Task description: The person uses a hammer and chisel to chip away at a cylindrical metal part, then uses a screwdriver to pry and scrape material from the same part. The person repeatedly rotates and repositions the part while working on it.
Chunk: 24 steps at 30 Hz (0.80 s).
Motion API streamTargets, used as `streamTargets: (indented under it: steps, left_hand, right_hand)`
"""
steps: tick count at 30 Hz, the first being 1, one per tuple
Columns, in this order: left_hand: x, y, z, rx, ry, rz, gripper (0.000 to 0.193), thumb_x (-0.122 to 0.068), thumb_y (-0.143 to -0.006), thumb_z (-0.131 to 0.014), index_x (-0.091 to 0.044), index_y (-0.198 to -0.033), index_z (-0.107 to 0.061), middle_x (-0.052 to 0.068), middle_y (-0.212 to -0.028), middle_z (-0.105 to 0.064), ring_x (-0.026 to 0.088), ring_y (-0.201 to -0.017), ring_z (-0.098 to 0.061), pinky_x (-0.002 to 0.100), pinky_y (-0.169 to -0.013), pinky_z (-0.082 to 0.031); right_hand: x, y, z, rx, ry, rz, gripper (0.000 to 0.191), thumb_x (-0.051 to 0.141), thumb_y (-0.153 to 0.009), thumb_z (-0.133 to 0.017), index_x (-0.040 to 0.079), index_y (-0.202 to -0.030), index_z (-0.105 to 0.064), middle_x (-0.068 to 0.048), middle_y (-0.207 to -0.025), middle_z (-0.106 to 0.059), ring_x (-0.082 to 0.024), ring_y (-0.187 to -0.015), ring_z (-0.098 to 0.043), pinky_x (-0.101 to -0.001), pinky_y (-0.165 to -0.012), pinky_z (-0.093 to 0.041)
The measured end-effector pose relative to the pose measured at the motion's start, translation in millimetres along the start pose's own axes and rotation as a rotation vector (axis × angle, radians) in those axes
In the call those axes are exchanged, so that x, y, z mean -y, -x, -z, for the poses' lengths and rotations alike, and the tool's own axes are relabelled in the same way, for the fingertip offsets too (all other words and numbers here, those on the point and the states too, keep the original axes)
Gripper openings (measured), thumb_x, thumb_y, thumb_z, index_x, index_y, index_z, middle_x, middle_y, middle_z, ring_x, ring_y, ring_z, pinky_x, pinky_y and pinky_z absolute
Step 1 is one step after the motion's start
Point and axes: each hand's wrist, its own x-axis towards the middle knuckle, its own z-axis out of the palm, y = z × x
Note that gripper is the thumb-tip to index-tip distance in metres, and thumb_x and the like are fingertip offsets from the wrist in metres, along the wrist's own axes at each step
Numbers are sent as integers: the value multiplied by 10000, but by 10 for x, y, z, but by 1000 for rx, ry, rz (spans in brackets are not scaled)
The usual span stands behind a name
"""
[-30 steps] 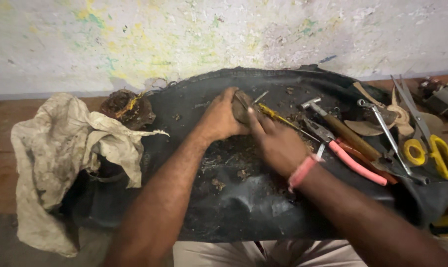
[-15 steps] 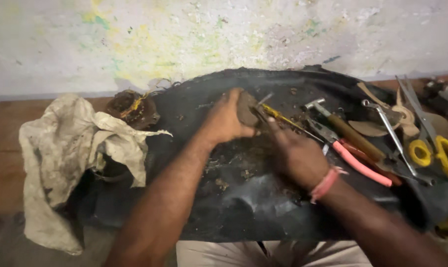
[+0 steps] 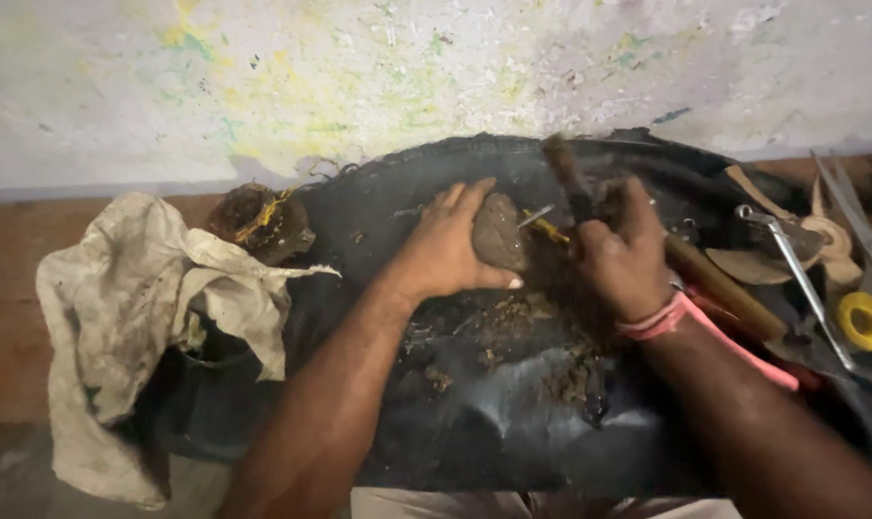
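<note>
The left hand (image 3: 446, 252) is clamped on a dark lump (image 3: 498, 231) on the black rubber sheet (image 3: 494, 423), the right hand (image 3: 621, 252) clenched around a raised tool handle (image 3: 566, 178), so a glancing blow could catch the left fingers (image 3: 470, 197) close beside it.

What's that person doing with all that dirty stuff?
A person is working over a black rubber sheet on their lap. The left hand holds a brownish lump steady. The right hand grips a dark-handled tool upright beside it. Crumbs of dirt lie on the sheet below. A dirty cloth sits to the left, and a hammer and yellow-handled scissors lie to the right.
</note>
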Motion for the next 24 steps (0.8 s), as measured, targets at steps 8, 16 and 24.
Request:
streamTargets:
  steps: [8, 16, 24]
  left_hand:
    - [-9, -26, -75, -199, -112, -135, 1140, -450, -522, -994, -19, -1417, -435, 195, -1352, -510, 389, -1296, -470, 519, -1114, -362]
    - [-128, -84, -214, -191, -228, -95, 1256, -483, -498, -996, 27, -1449, -354, 205, -1366, -436, 372, -1285, -415, 544, -1143, -314]
    - [-142, -67, -163, -108, -153, 7, 1296, -489, -556, -999, -33, -1532, -279, 218, -1479, -403, 396, -1400, -352, 554, -1186, -256]
  right_hand:
    - [-96, 142, 16, 50, 167, 76, 233, 206, -1132, -515, 21, -1106, -656, 36, -867, -555, -58, -809, -472, -241, -696, -400]
    - [-66, 181, -3, 50, 331, 113, 238, 209, -1098, -533, 1, -1033, -629, 14, -793, -531, -81, -762, -466, -267, -656, -402]
    - [-26, 138, 5, 65, 307, 99, 177, 169, -1050, -601, -2, -1006, -620, -7, -834, -563, -101, -783, -502, -281, -677, -433]
